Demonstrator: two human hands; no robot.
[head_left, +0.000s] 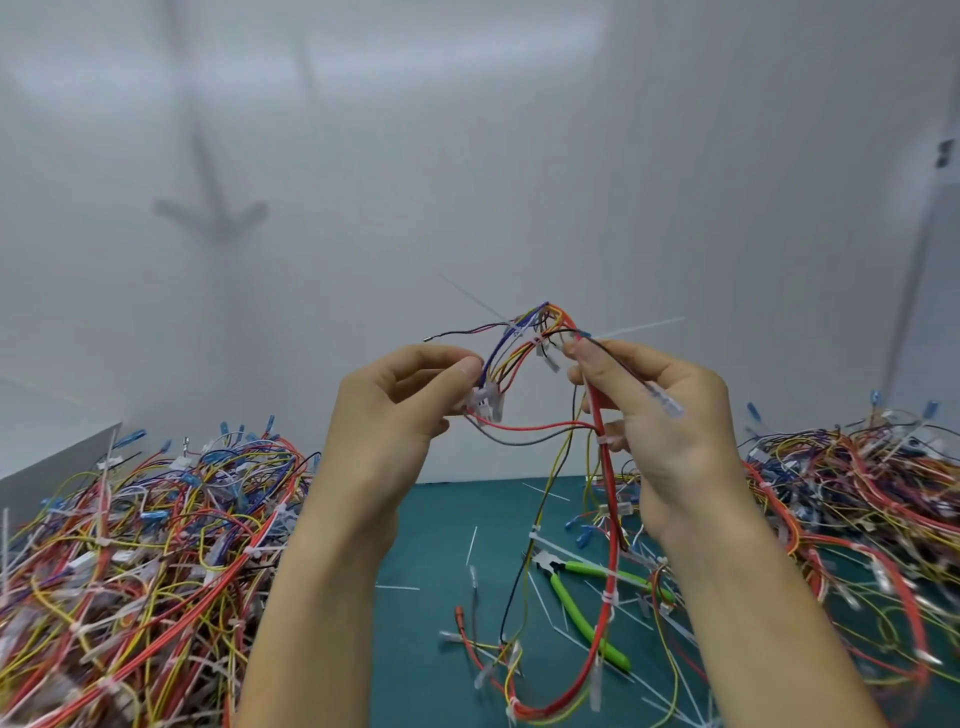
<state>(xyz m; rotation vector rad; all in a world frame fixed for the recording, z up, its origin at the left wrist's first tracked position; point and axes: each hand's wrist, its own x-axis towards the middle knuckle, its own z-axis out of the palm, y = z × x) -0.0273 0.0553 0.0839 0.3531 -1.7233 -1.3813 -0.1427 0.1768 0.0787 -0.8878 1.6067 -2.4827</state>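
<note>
Wiring workshop bench: heaps of harnesses (145, 545), green mat (431, 545), flush cutters (572, 607).

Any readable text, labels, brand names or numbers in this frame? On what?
No text can be read.
Wire harness, held by the left hand and the right hand: no print visible.
White connector: no marking visible.
Green-handled cutters: no brand visible.
Dark mark at the right edge: too blurred to read.

Bright even light; soft shadows on wall (467, 156); edges blurred, wide-angle warped.
</note>
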